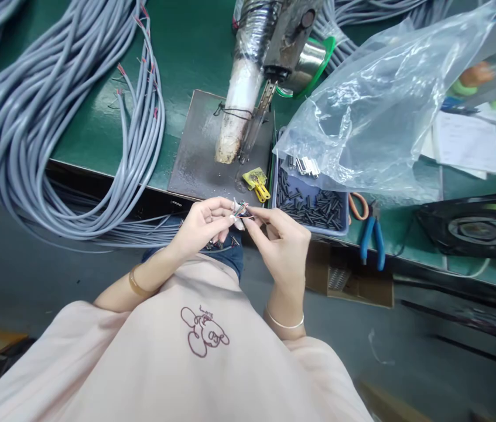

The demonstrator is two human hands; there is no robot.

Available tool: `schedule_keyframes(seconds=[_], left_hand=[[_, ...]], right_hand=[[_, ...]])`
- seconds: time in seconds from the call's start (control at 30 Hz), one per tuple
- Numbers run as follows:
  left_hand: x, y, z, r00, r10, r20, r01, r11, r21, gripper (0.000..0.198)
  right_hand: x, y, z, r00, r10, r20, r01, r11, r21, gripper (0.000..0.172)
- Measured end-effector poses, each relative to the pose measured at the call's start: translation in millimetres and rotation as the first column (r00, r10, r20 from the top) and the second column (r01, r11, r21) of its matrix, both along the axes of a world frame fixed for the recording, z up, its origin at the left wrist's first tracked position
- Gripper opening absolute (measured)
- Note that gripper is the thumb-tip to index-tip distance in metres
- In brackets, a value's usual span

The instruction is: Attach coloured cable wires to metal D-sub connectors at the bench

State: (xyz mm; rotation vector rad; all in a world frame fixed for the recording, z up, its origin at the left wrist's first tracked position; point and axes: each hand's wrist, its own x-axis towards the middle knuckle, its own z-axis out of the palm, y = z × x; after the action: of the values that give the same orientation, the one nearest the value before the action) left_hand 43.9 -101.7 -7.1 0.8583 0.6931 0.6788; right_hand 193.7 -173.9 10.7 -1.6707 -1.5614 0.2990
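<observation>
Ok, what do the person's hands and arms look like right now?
Both bare, ungloved. The left hand has long pale nails and a wide amber-brown bangle at the wrist; the right hand wears a thin silver bangle. Loose pale pink fabric sleeves stop above the forearms.

Cable coils [54, 117] were laid left of the plate [204, 152]; the tray [309, 205] was set right, under the bag [383, 99].

The left grip [199, 225] and the right grip [280, 240] met just in front of the bench [186, 47] edge, both pinching a tuft of coloured wire ends [241, 209]. Grey cable coils [67, 117] lay to the left. A tray of black parts [311, 205] sat under a plastic bag [383, 105].
</observation>
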Motion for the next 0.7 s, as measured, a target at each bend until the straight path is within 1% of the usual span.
schedule_keyframes(seconds=[0.03, 0.1, 0.27, 0.33, 0.4, 0.43, 0.5, 0.6, 0.7], left_hand=[[-0.2, -0.1, -0.1, 1.0, -0.006, -0.006, 0.006, 1.0, 0.003, 0.021], [-0.9, -0.7, 0.3, 0.999, -0.023, -0.03, 0.023, 1.0, 0.011, 0.021], [-2.9, -2.3, 3.2, 0.991, -0.091, -0.097, 0.094, 0.995, 0.025, 0.017], [-2.8, -2.7, 3.5, 0.99, -0.102, -0.097, 0.105, 0.994, 0.024, 0.017], [-2.3, -2.9, 2.6, 0.992, -0.089, -0.085, 0.09, 0.996, 0.016, 0.019], [-2.0, -3.0, 1.9, 0.994, -0.077, -0.078, 0.078, 0.997, 0.013, 0.021], [-1.6, -3.0, 0.0, 0.996, -0.067, -0.06, 0.068, 0.998, 0.012, 0.022], [-1.5, -2.6, -2.8, 0.996, -0.081, -0.043, 0.082, 0.996, 0.02, 0.023], [-1.8, -1.5, -4.5, 0.996, -0.082, -0.039, 0.083, 0.996, 0.028, 0.024]], right_hand=[[0.2, 1.0, -0.1, 1.0, 0.021, -0.015, -0.021, 1.0, -0.014, 0.01], [0.2, 3.3, 0.0, 0.998, 0.033, -0.053, -0.035, 0.999, -0.03, 0.016], [1.2, 11.2, -4.5, 0.98, -0.044, -0.194, 0.03, 0.997, -0.075, 0.017], [2.1, 12.8, -7.1, 0.965, -0.094, -0.244, 0.085, 0.995, -0.047, 0.015], [2.6, 12.4, -8.1, 0.955, -0.117, -0.271, 0.123, 0.992, 0.005, 0.012], [2.6, 11.7, -7.7, 0.957, -0.111, -0.267, 0.122, 0.992, 0.025, 0.014], [2.4, 9.7, -5.4, 0.974, -0.06, -0.218, 0.07, 0.997, 0.037, 0.017], [2.2, 7.1, -1.2, 0.995, 0.033, -0.098, -0.029, 0.999, 0.045, 0.016], [2.6, 5.0, 1.3, 0.997, 0.079, 0.026, -0.08, 0.993, 0.081, 0.015]])
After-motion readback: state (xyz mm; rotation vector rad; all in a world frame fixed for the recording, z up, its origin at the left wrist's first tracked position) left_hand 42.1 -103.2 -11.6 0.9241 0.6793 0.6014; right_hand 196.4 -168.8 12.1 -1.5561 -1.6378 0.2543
